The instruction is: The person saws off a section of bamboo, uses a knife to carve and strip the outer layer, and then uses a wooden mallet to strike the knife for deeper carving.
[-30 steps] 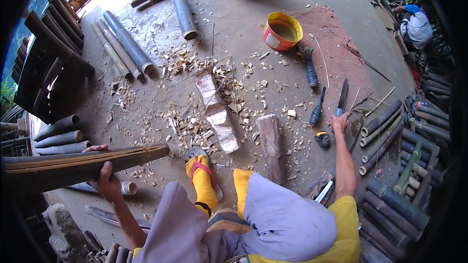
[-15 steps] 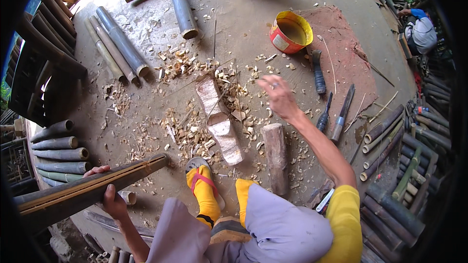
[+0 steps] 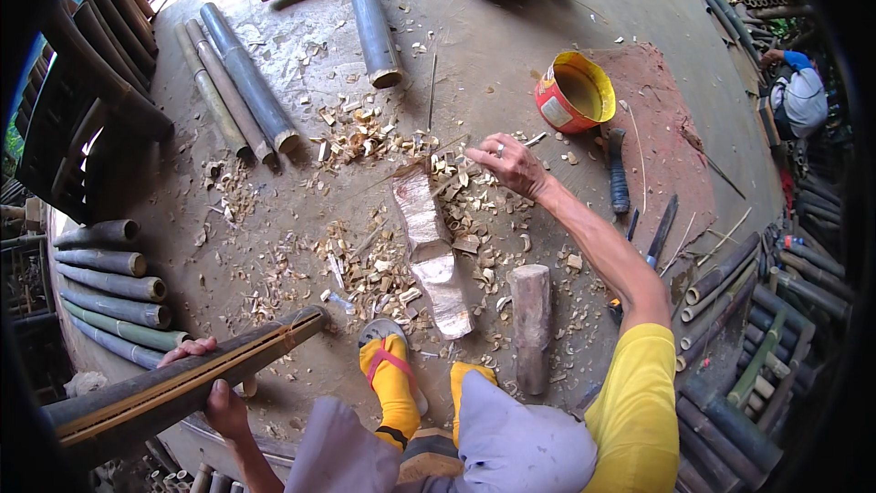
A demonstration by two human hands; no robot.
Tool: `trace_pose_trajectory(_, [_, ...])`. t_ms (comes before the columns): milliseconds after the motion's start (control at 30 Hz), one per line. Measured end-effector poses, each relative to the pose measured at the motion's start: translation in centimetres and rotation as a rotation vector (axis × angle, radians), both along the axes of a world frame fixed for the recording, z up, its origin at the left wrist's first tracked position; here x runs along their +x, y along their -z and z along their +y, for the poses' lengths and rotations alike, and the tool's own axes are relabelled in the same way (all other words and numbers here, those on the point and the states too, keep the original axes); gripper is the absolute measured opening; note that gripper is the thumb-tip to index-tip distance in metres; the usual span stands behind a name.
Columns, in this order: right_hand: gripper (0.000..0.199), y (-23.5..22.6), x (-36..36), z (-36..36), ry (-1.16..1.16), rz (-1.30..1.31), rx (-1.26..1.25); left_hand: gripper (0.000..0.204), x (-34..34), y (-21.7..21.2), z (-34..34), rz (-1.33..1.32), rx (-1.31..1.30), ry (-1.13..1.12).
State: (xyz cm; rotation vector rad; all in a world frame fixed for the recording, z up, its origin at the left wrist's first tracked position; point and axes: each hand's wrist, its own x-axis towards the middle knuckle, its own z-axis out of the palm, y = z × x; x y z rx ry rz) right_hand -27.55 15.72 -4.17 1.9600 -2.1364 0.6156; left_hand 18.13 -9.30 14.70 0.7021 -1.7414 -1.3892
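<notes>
My left hand grips a dark bamboo pole with a pale slit along its length; fingertips show on its far side and the thumb on the near side. The pole slants up to the right, its end close to my left foot. My right hand is raised over the floor with its fingers curled together; whether something thin is pinched there I cannot make out. Just left of it lies a notched, pale wooden block, with wood chips scattered around. A short round log rests nearer to me.
A red and yellow tub of murky liquid stands beside a wrapped-handle tool and a blade. Bamboo poles lie far left, more bamboo at left. Stacked bamboo borders the right, where another person sits.
My view has shifted, so the floor things sit lower and farther right. My right hand has moved left and farther out, nearer the block, its fingers drawn in. The left hand keeps its grip.
</notes>
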Motion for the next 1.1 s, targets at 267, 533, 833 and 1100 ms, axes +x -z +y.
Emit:
trace_pose_trajectory(267, [0.027, 3.6, 2.4, -3.3, 0.323, 0.013, 0.252, 0.072, -3.0, 6.0, 0.7, -0.228, 0.0, -0.006])
trace_pose_trajectory(533, [0.015, -4.6, 8.8, 18.9, 1.113, -0.491, -0.263, 0.039, -0.3, 6.8, -2.0, -0.481, 0.034, 0.139])
trace_pose_trajectory(833, [0.045, -15.6, 15.4, 23.4, 1.52, -0.531, -0.025, 0.07, -7.8, 4.6, 4.3, -0.658, 0.258, 0.383])
trace_pose_trajectory(1100, [0.092, -3.3, 26.7, 1.5, 0.765, -0.648, 0.274, 0.055, -18.2, 8.2, 8.6, -0.288, 0.431, 0.544])
